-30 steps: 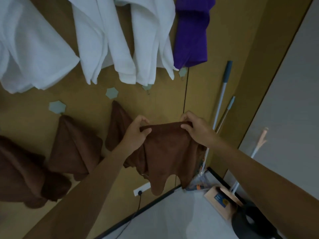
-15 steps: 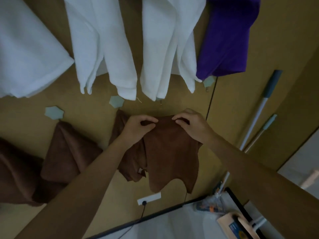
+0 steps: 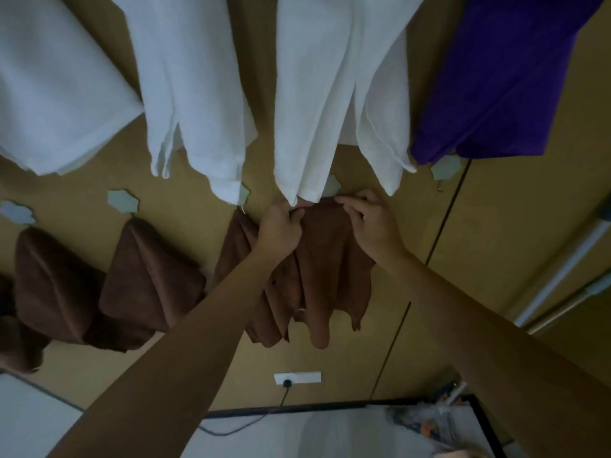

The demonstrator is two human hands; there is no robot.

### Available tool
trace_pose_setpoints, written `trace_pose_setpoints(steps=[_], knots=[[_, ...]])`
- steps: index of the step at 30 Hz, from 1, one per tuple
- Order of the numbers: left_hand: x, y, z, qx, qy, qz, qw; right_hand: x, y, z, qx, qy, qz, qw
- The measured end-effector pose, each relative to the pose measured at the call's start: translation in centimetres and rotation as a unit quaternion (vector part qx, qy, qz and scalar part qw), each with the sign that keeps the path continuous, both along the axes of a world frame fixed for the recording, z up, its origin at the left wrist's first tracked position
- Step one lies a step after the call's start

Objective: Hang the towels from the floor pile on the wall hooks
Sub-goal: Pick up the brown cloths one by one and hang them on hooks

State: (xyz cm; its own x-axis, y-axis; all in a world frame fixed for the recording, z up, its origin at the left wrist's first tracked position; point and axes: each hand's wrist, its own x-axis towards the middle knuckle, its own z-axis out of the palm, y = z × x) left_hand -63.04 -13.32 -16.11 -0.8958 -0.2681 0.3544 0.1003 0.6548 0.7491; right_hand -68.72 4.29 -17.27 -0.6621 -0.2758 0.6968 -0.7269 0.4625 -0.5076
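Wall [image 3: 512, 226]: tan panels with a dark vertical seam right of centre.

Upper row on the wall: 3 white towels [image 3: 191, 94] hang side by side, with 1 purple towel [image 3: 515, 77] at their right end.

Lower row: 3 hung brown towels [image 3: 152, 276] droop in folded points toward the wall's left edge. The rightmost of them is partly hidden behind the left forearm.

Task item: brown towel [image 3: 330, 266] lies flat against the wall at the centre of the lower row, just below the hem of the third white towel. Its lower corners hang free above the wall socket [image 3: 297, 377].

Arms: both are bare and extended up and forward from the bottom corners of the view, converging on the towel's top edge.

Left hand [image 3: 279, 229]: fingers are curled, gripping the top-left edge of the brown towel, knuckles toward the camera.

Right hand [image 3: 372, 223]: wrist is bent, and the fingertips pinch the top-right edge.

Hexagonal hook [image 3: 331, 186]: pale green, half covered by the white hem and directly above the held edge. Whether the cloth touches it cannot be told.

2 pole handles [image 3: 562, 272] lean at the wall's right edge.
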Motion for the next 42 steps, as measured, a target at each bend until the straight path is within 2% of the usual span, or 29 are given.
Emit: trace_pose_setpoints(steps=[5, 8, 12, 16, 19, 23, 26, 28, 30, 31, 35, 42], knots=[[0.3, 1.2, -1.3, -0.095, 0.053, 0.049, 0.993, -0.6, -0.2, -1.2, 0.007, 0.012, 0.002, 1.000], [0.7, 2.5, -1.6, -0.092, 0.054, 0.054, 0.993, -0.4, 0.0, -2.2, 0.035, 0.002, 0.018, 0.999], [0.8, 3.1, -2.0, -0.034, -0.003, 0.011, 0.999, 0.4, 0.0, -2.9, 0.055, -0.089, 0.047, 0.993], [1.0, 2.4, -2.8, -0.070, -0.010, -0.034, 0.997, 0.7, 1.0, -3.5, 0.079, -0.135, 0.049, 0.986], [0.7, 2.0, -3.6, -0.144, 0.017, -0.026, 0.989, 0.7, 1.6, -3.7, 0.144, -0.070, 0.042, 0.986], [0.9, 2.8, -4.1, -0.298, 0.054, 0.079, 0.950, 0.9, 0.9, -4.2, 0.237, 0.089, -0.096, 0.963], [1.2, 3.6, -3.9, -0.372, 0.048, 0.113, 0.920, 1.8, 0.7, -4.9, 0.226, 0.084, -0.133, 0.961], [1.4, 4.2, -3.7, -0.341, 0.008, 0.084, 0.936, 2.5, 0.9, -5.4, 0.202, -0.004, -0.090, 0.975], [1.5, 4.6, -4.0, -0.265, -0.078, 0.061, 0.959, 3.0, 1.2, -5.8, 0.202, -0.102, -0.056, 0.973], [1.5, 4.7, -4.2, -0.233, -0.107, 0.050, 0.965, 3.1, 1.4, -6.2, 0.214, -0.120, -0.055, 0.968], [2.8, 5.8, -5.2, -0.159, -0.123, 0.022, 0.979, 3.4, 2.3, -7.2, 0.228, -0.116, -0.059, 0.965], [5.5, 8.2, -8.0, -0.181, -0.191, 0.074, 0.962, 3.3, 3.5, -9.1, 0.228, -0.133, -0.030, 0.964]])
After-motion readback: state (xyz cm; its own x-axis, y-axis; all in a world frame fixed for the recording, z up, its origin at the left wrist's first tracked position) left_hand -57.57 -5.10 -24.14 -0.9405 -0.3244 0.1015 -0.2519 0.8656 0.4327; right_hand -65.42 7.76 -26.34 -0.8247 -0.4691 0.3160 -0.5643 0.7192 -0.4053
